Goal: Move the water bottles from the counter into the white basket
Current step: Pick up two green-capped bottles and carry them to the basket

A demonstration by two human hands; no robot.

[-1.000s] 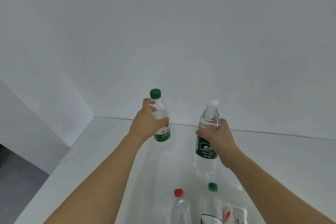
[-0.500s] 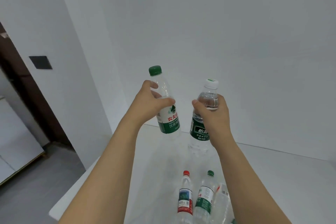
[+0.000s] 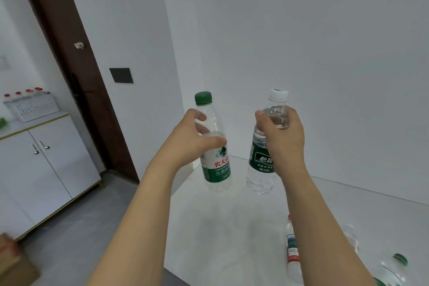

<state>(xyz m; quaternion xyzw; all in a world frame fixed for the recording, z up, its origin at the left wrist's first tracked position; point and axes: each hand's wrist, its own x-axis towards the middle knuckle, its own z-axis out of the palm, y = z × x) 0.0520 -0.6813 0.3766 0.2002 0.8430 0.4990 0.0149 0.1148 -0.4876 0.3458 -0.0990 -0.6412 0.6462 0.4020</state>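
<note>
Left hand: your fingers clamp the green-capped bottle at its clear ribbed shoulder.
Right hand: your fingers clamp the white-capped bottle below its neck.

"农夫山" on green-capped bottle

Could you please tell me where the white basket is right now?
The white perforated plastic basket sits at the far left of the head view, on top of the white two-door cabinet, left of the dark brown door frame.

A plain home-like room: white walls, a dark wooden door frame, a white cabinet, grey floor tiles and a white counter.
</note>
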